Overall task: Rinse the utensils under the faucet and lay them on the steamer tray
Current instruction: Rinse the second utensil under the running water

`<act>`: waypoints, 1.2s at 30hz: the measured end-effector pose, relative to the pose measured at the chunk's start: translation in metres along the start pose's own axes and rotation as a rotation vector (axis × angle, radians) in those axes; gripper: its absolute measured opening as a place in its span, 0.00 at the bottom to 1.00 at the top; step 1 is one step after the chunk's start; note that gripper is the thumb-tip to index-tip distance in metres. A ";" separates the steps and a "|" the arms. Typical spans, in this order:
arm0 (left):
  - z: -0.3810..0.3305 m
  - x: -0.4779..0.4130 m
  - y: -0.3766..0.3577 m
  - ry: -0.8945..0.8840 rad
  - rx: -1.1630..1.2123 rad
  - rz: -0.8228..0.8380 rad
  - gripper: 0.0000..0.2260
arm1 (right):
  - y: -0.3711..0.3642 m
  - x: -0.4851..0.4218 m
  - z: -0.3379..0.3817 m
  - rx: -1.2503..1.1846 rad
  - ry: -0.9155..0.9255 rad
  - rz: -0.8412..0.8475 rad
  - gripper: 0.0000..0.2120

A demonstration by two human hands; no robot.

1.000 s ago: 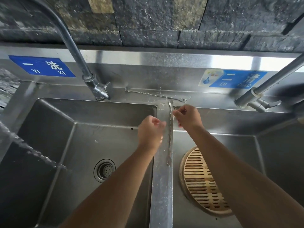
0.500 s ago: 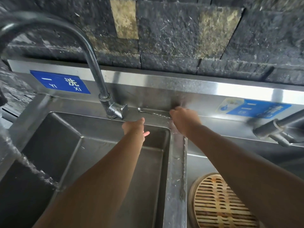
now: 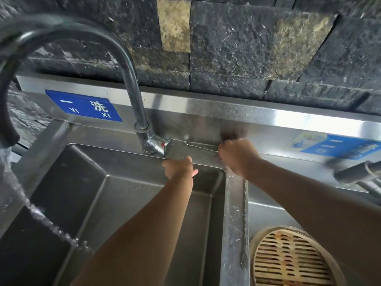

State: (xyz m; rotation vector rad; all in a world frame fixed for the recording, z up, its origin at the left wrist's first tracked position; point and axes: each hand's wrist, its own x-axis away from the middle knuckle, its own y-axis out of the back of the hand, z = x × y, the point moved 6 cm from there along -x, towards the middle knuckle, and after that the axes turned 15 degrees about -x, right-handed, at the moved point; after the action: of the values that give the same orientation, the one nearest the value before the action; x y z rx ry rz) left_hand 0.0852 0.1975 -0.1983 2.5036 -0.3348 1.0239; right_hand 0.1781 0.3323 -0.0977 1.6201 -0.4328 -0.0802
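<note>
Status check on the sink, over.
Right hand closed over the twisted utensil on the back ledge. Left hand empty, near faucet. Second utensil on divider. Steamer tray bare, nothing blocking.

A blue label (image 3: 83, 105) with white lettering is seen at ten o'clock; a tan slatted steamer tray (image 3: 288, 259) at five o'clock.

Commercial kitchen washing station, labelled steel double sink (image 3: 127, 195), stone wall (image 3: 237, 42)
</note>
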 end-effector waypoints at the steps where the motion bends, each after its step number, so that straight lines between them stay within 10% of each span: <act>1: -0.001 0.000 0.000 -0.004 0.001 0.001 0.19 | 0.003 0.002 -0.001 0.013 -0.001 -0.001 0.12; 9: -0.004 0.034 0.033 -0.103 -0.045 0.190 0.13 | 0.048 0.052 0.014 0.039 -0.045 -0.039 0.14; 19: 0.029 0.145 0.143 -0.219 -0.170 0.603 0.04 | 0.039 0.174 0.150 -0.510 -0.372 -0.008 0.12; 36: 0.014 0.112 0.331 -0.462 -0.160 0.400 0.03 | 0.105 0.133 0.343 -0.951 -0.265 -0.156 0.10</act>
State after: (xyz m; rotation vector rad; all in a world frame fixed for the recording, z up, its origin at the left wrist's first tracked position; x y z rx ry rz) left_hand 0.0503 -0.1090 -0.0344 2.5548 -1.0441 0.5024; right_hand 0.1715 -0.0382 -0.0042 0.6980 -0.3818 -0.5404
